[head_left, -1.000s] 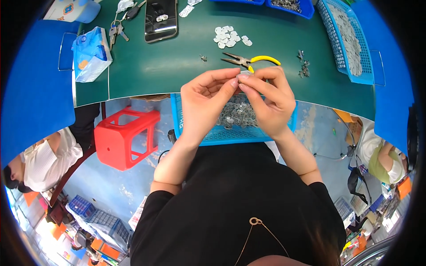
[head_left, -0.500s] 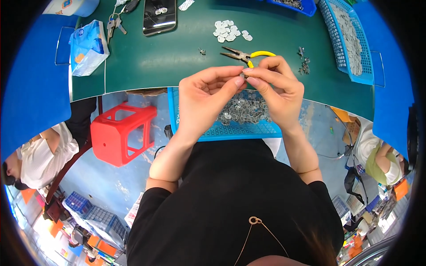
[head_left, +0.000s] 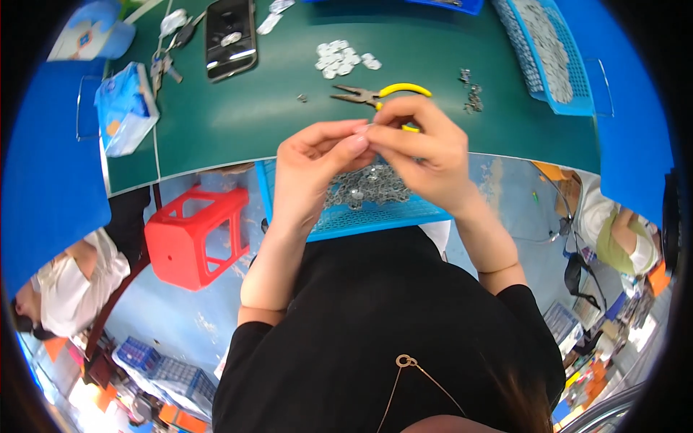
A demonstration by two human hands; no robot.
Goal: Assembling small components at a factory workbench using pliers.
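My left hand (head_left: 312, 160) and my right hand (head_left: 426, 148) meet above the table's near edge, thumbs and fingers pinched together. What lies between the fingertips is too small and covered to make out. Just beyond them, pliers (head_left: 364, 94) with yellow handles lie on the green table, one handle partly behind my right hand. Beneath both hands, a blue basket (head_left: 382, 222) holds many small metal pieces (head_left: 372, 186). A small pile of white pieces (head_left: 336, 59) sits farther off. One tiny metal part (head_left: 302, 98) lies left of the pliers, and several more (head_left: 473, 98) to their right.
At the table's left are a tissue pack (head_left: 125, 110), keys (head_left: 165, 70) and a dark phone (head_left: 231, 37). A blue basket (head_left: 582, 72) of flat pieces stands at the right. A red stool (head_left: 189, 242) is on the floor at left. Other people sit at both sides.
The view has shifted, so the table items appear farther left. My hands stay together in a pinch, and the right hand has turned a little over the left fingertips.
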